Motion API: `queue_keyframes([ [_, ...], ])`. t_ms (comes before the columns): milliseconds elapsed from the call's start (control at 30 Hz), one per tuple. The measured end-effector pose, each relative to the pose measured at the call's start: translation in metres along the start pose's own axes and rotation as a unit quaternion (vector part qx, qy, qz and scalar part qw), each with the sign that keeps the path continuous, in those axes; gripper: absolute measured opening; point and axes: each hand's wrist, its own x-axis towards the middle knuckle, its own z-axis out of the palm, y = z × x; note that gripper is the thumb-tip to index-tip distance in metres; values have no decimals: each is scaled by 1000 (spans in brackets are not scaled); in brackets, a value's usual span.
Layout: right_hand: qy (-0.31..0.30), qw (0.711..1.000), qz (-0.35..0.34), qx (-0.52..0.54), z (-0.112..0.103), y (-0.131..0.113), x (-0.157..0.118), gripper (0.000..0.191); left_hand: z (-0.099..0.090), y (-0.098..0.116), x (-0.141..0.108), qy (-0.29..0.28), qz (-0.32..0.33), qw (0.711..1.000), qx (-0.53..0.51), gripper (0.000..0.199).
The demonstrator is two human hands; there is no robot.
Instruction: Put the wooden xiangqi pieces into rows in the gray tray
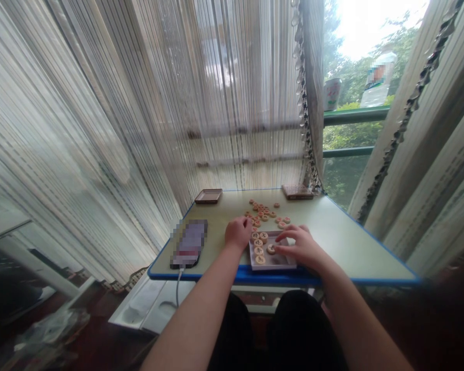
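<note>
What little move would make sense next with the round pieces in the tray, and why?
Probably the right hand should nudge the lone round piece left toward the column of pieces. That piece lies apart inside the tray, with the right fingertips on it or just beside it, while four others sit lined up along the tray's left side.
</note>
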Motion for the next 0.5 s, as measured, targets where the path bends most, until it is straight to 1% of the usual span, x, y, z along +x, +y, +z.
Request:
queue_keyframes([
  [67, -6, 1000, -9, -20, -1, 0, 1, 23, 0, 0, 0, 3, -3, 1000, 3, 32],
  [133, -24, 998, -32, -40, -1, 0, 3, 21, 0, 0, 0, 5, -2, 1000, 2, 32],
  [267, -55, 995, -66, -50, 0, -1, 8, 16, 1, 0, 1, 2, -6, 1000, -2, 32],
  [400, -42, 995, -73, -48, 0, -3, 8, 15, 1, -1, 3, 4, -12, 1000, -5, 32],
  [500, -48, 996, -66, -43, 0, -5, 8, 14, 2, -1, 3, 9, -4, 1000, -17, 34],
])
